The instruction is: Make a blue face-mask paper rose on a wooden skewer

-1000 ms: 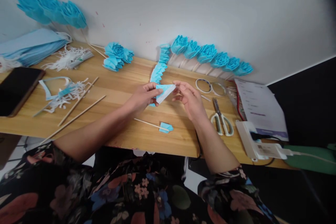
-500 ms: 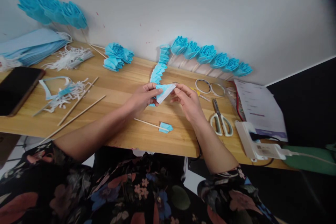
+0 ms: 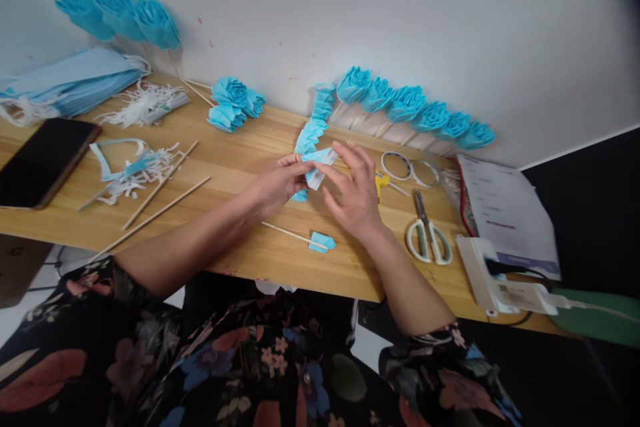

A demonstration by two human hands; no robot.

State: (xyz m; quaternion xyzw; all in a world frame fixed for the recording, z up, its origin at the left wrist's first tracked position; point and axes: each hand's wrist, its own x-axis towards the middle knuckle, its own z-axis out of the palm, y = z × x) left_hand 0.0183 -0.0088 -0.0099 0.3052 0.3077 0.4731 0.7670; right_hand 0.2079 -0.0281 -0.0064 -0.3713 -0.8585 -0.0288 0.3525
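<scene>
My left hand (image 3: 277,183) pinches a small folded piece of light blue material (image 3: 317,164) above the wooden table (image 3: 235,167). Fingers spread, my right hand (image 3: 351,192) lies against the piece's right side and partly covers it. A chain of folded blue pieces (image 3: 313,127) runs from the hands back to the wall. Near the table's front edge, just below my hands, lies a thin wooden stick with a blue piece on its tip (image 3: 321,241).
Blue paper-like flowers (image 3: 415,110) line the wall, more (image 3: 233,101) at centre left. White-handled scissors (image 3: 427,233), tape rings (image 3: 395,165), papers (image 3: 505,210) and a white power strip (image 3: 493,280) lie right. Left: loose sticks (image 3: 160,200), cut strips (image 3: 133,167), a phone (image 3: 43,160), stacked blue sheets (image 3: 70,83).
My right hand has moved left and spread its fingers over the folded piece, having pinched its right end before. The view has shifted slightly to the left.
</scene>
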